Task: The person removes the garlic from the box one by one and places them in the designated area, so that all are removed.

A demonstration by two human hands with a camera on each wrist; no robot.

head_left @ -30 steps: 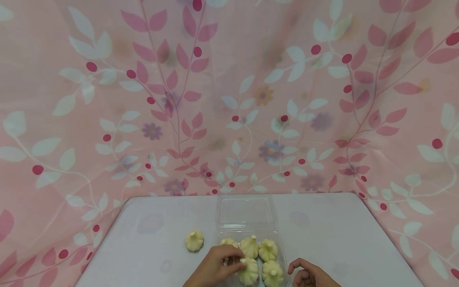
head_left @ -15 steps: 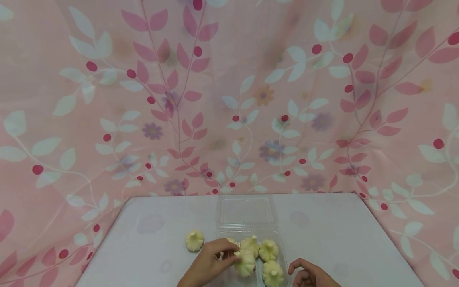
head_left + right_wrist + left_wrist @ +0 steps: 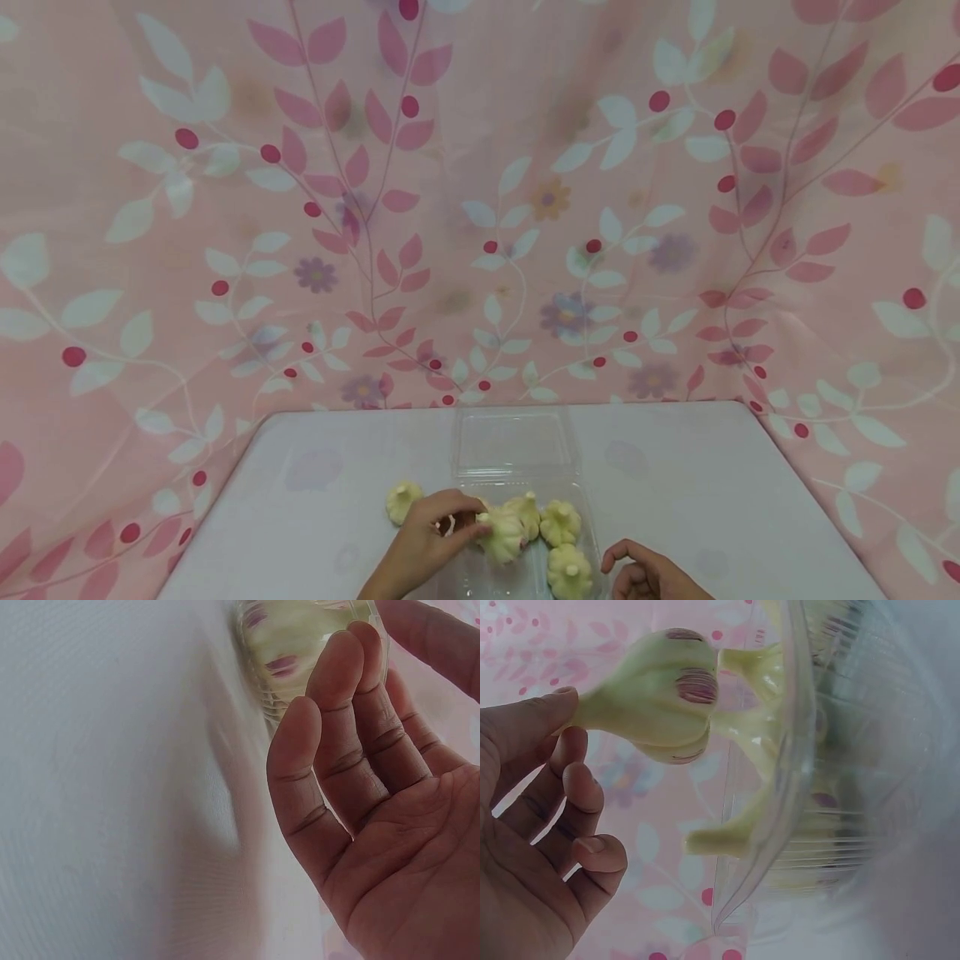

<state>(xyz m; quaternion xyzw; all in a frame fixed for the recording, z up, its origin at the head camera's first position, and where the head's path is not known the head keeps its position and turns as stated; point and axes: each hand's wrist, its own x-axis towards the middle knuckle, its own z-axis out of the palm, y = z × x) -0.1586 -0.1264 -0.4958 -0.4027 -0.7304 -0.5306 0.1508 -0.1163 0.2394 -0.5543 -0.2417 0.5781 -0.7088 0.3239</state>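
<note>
Dim head view, soft diffuse light, muted contrast

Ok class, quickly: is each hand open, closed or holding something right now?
Left hand: holding a garlic bulb by its stem.
Right hand: open, holding nothing.

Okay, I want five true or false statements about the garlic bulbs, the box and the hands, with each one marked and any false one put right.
1. The left hand pinches a bulb by its stem. True.
2. The lid of the box is closed. False: the lid is open.
3. The pinched bulb has purple patches. True.
4. The right hand holds a bulb. False: it holds nothing.
5. A loose bulb lies on the table, left of the box. True.
</note>
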